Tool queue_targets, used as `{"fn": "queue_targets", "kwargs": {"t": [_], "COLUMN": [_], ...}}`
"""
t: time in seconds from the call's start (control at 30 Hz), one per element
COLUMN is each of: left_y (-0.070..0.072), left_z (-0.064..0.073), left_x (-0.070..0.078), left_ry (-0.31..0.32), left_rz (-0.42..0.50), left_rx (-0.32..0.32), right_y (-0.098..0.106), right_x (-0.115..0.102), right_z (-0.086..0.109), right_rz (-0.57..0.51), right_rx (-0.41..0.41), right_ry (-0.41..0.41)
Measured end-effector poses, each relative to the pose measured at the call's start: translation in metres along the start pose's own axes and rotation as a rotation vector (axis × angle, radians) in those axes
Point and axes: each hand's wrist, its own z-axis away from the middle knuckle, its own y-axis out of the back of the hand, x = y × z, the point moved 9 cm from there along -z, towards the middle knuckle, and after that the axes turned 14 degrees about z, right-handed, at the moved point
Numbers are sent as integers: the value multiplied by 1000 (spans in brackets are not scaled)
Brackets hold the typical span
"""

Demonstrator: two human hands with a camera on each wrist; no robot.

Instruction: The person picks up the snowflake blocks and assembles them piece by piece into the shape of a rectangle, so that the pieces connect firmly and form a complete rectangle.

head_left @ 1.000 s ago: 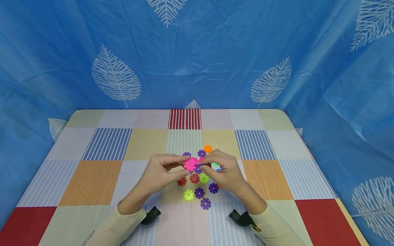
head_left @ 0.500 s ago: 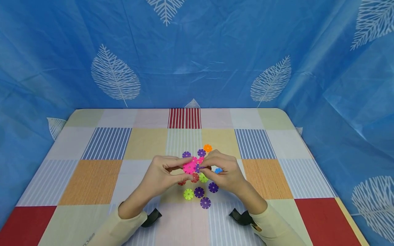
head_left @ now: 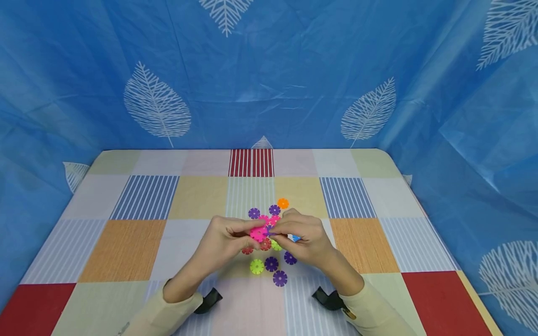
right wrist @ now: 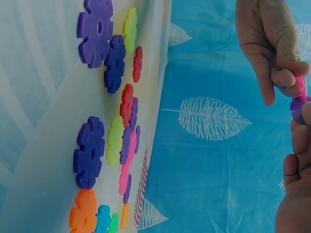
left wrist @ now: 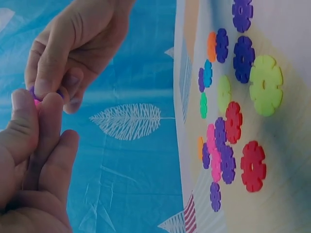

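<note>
My left hand [head_left: 226, 237] pinches a pink notched disc [head_left: 258, 234] between thumb and fingers, above the table. From the other side my right hand [head_left: 306, 234] pinches a purple notched disc [right wrist: 297, 109], which meets the pink one edge to edge. In the right wrist view the two discs touch at an angle; whether their slots are locked cannot be told. Fingertips cover most of both discs in the left wrist view. Below the hands lie more discs, among them a red disc [left wrist: 253, 166] and a yellow-green disc [left wrist: 266, 85].
Several loose discs lie on the checked tablecloth [head_left: 147, 252], including an orange disc [head_left: 283, 203] at the back and a purple disc [head_left: 279, 278] at the front. A blue curtain [head_left: 269, 70] with white leaf prints hangs behind the table.
The pink disc has moved slightly down and nearer the right hand, both hands shifting a little with it. The discs on the table look unmoved.
</note>
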Motion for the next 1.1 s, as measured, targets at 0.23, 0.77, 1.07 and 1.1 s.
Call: {"fn": "queue_targets", "kwargs": {"t": [0.23, 0.77, 1.07, 1.1], "left_y": [-3, 1, 19, 20], "left_z": [-2, 0, -1, -1], "left_x": [3, 22, 25, 25], "left_ry": [7, -182, -160, -159], "left_rz": [-41, -156, -110, -103], "left_rx": [14, 43, 99, 100], "right_y": [1, 7, -21, -27], "right_x": [0, 18, 66, 67], "right_z": [-1, 2, 53, 58], "right_rz": [34, 29, 159, 172], "right_rx": [0, -131, -667, -733], "right_ry": [-6, -142, -512, -524]}}
